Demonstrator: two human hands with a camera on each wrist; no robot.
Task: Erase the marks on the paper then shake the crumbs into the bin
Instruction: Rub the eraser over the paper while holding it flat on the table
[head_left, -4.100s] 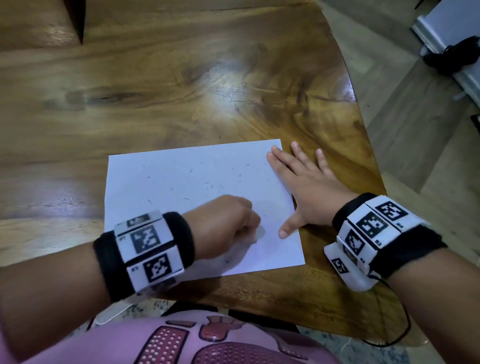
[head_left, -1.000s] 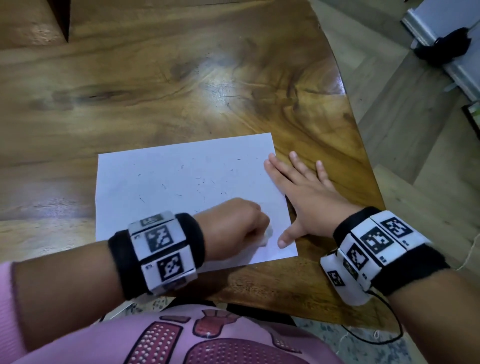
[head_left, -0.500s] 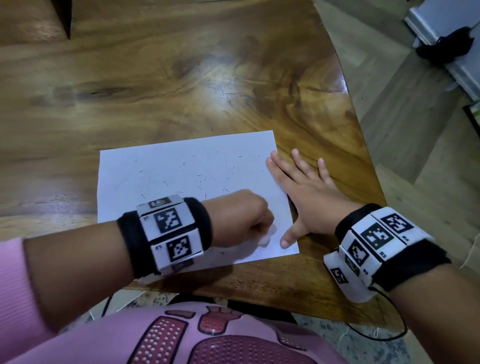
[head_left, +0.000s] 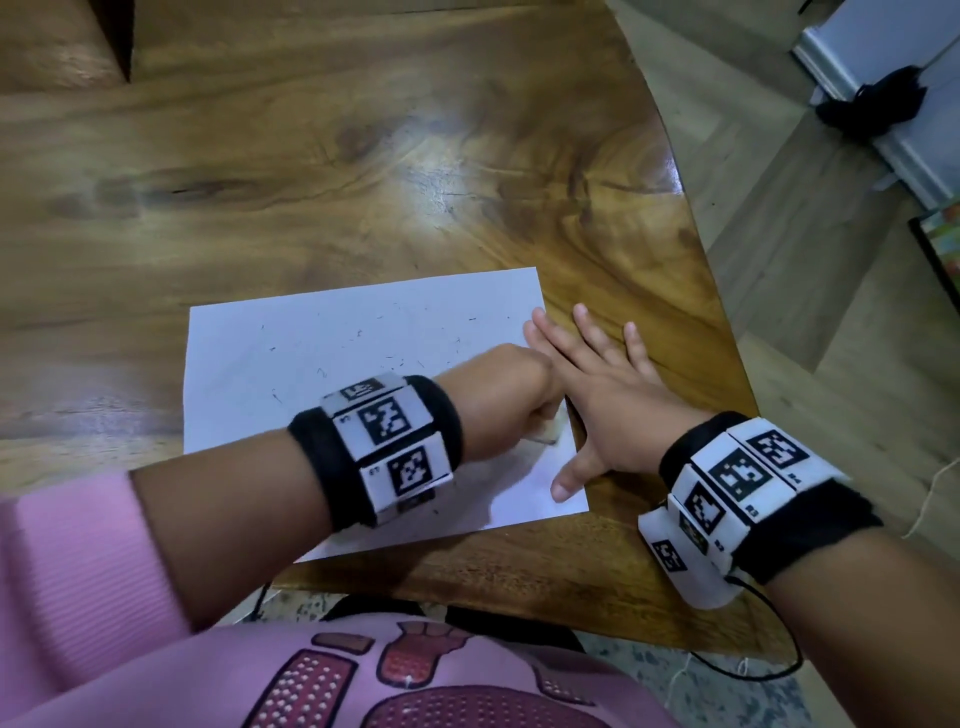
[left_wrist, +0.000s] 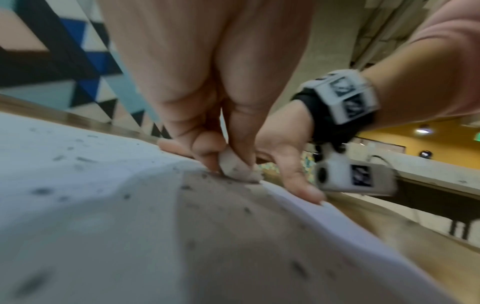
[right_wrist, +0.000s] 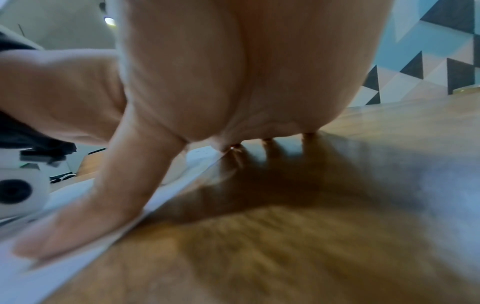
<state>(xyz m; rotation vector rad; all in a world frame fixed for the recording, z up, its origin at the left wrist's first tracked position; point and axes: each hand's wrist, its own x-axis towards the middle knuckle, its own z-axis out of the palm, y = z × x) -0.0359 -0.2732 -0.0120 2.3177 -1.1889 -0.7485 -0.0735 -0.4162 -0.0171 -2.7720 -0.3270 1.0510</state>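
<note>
A white sheet of paper (head_left: 322, 358) lies on the wooden table (head_left: 363, 156), speckled with dark eraser crumbs (head_left: 395, 358). My left hand (head_left: 498, 400) pinches a small white eraser (head_left: 545, 435) and presses it on the sheet near its right edge; the left wrist view shows the eraser (left_wrist: 237, 168) between thumb and fingers, touching the paper (left_wrist: 91, 195). My right hand (head_left: 602, 400) lies flat with fingers spread, across the paper's right edge and the table. In the right wrist view its thumb (right_wrist: 85, 209) presses on the paper (right_wrist: 64, 273).
The table's right edge (head_left: 696, 249) curves close to my right hand, with tiled floor (head_left: 810, 291) beyond it. A white unit with a black bundle (head_left: 872, 104) stands at the far right. No bin shows in any view.
My left hand with the eraser has slid up and to the right, right up against my right hand. The right hand and the paper have stayed in place.
</note>
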